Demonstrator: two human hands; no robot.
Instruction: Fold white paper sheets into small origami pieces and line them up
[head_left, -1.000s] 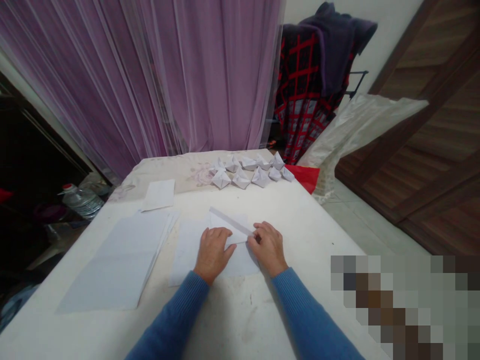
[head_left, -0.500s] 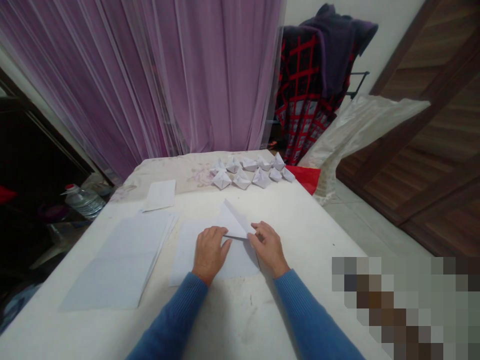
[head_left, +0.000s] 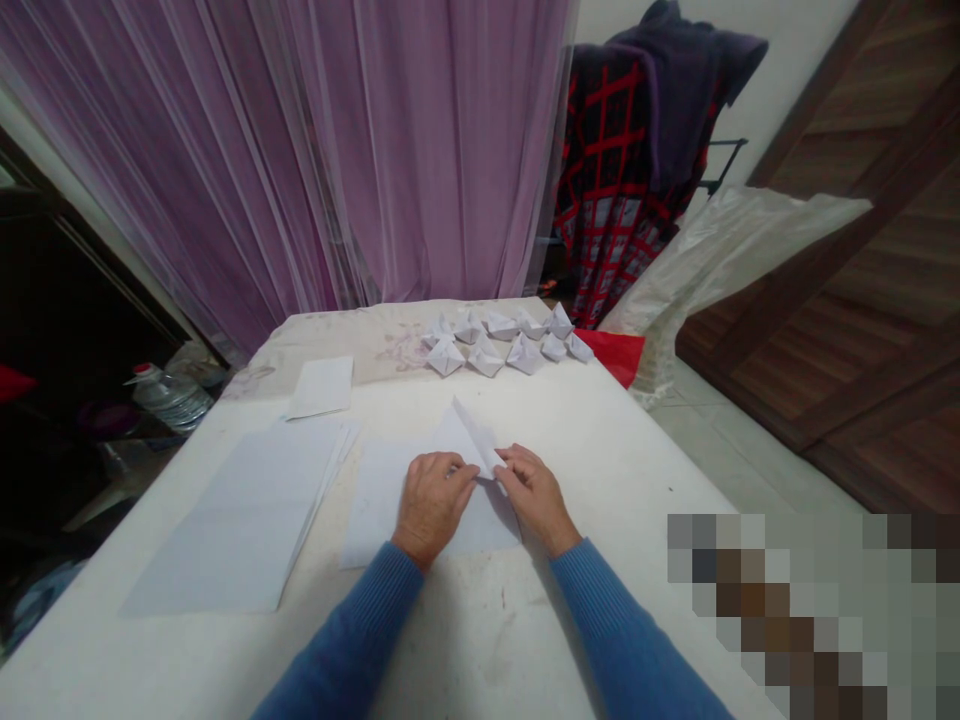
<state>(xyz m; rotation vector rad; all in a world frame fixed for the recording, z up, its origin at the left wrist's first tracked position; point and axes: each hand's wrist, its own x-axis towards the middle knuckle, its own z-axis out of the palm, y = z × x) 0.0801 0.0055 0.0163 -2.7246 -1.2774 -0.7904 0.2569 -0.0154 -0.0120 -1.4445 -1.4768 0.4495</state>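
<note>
A folded piece of white paper (head_left: 466, 435), pointed at its far end, is held between my two hands just above the table. My left hand (head_left: 435, 500) pinches its near edge with thumb and forefinger. On the right corner, the thumb and fingers of my right hand (head_left: 534, 495) are closed in a pinch. Beneath both hands lies a flat white sheet (head_left: 375, 510), partly covered by them and in shadow. Several folded paper boats (head_left: 485, 356) stand in two rows farther back.
A stack of white sheets (head_left: 225, 530) lies at the left, with a smaller paper pile (head_left: 322, 388) behind it. The white-covered table (head_left: 622, 580) has a red item (head_left: 619, 355) by its far right edge. A large water bottle (head_left: 169, 398) stands beyond the left edge.
My left hand has moved right along the near edge of the folded paper, closer to my right hand. The paper looks narrower and more upright. The camera view has shifted slightly.
</note>
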